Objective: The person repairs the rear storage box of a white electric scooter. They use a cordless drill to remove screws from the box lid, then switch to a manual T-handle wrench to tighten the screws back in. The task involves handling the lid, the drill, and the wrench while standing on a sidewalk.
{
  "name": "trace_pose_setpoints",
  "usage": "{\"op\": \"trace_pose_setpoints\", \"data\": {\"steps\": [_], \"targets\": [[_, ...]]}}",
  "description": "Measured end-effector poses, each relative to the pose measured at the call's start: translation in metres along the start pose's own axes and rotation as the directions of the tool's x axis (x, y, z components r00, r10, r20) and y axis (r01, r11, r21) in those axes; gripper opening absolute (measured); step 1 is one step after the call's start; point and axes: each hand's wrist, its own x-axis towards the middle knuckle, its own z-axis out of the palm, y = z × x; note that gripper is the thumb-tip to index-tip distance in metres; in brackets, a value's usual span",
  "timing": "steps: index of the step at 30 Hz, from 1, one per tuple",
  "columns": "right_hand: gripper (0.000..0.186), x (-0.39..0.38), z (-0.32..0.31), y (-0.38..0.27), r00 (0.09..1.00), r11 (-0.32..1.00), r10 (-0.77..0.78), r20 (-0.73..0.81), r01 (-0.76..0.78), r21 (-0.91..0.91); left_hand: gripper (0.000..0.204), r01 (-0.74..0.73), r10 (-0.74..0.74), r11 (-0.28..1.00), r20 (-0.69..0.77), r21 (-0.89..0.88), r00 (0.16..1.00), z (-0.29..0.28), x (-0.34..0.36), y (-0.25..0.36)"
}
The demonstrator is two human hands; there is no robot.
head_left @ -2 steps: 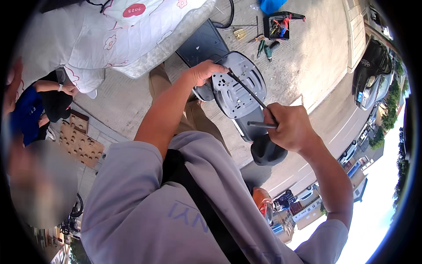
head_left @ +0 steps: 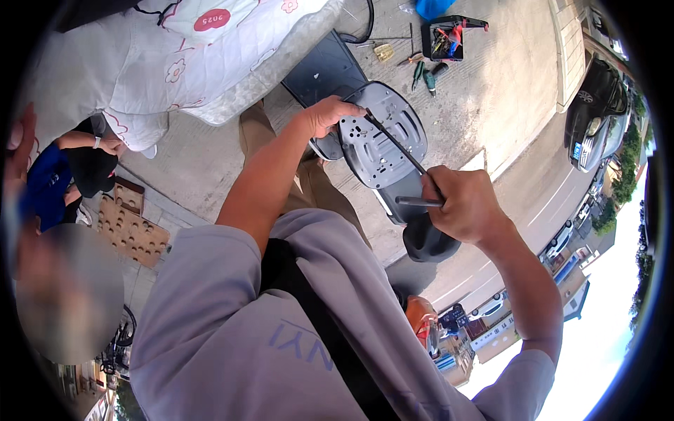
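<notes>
A dark long-shafted wrench with a crosswise handle (head_left: 400, 149) slants over a grey rounded metal plate (head_left: 393, 119) full of holes and slots. My right hand (head_left: 463, 203) is wrapped round its handle end; one bar of the handle sticks out to the left of the fist. At the other end, near the plate's upper left edge, my left hand (head_left: 328, 116) pinches the wrench's tip with closed fingers. What the tip fits onto is hidden. Under the plate lie dark flat panels (head_left: 326, 64), and a rounded black part (head_left: 427, 238) shows below my right hand.
On the concrete ahead stand an open black toolbox (head_left: 446, 42) and a green power drill (head_left: 430, 77). A quilted white cover (head_left: 203, 52) lies at the far left. Another person in blue (head_left: 49, 179) crouches at left beside a brown perforated board (head_left: 130, 228). A black car (head_left: 597, 116) is at right.
The view has shifted very slightly. Both hands, the wrench and the plate keep nearly the same places and grips.
</notes>
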Motion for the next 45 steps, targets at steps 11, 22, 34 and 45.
{"op": "trace_pose_setpoints", "data": {"steps": [11,22,34,45], "targets": [[0.022,0.000,0.008,-0.016,0.973,0.980,0.183,-0.140,-0.170,0.099,0.043,0.040,-0.040,0.998,0.002,-0.058,0.999,0.004,-0.011,0.010],[0.012,-0.002,0.021,-0.029,0.898,0.893,0.389,-0.206,-0.312,0.326,0.044,0.039,-0.035,0.992,0.036,-0.121,0.999,0.002,-0.007,0.008],[0.014,-0.006,0.019,-0.038,0.825,0.823,0.534,-0.184,-0.458,0.336,0.037,0.035,-0.037,0.993,-0.015,-0.117,0.999,0.008,-0.004,0.002],[0.018,-0.001,0.023,-0.037,0.837,0.830,0.516,-0.182,-0.437,0.346,0.037,-0.035,0.032,0.995,-0.038,-0.088,0.999,0.003,-0.005,0.004]]}}
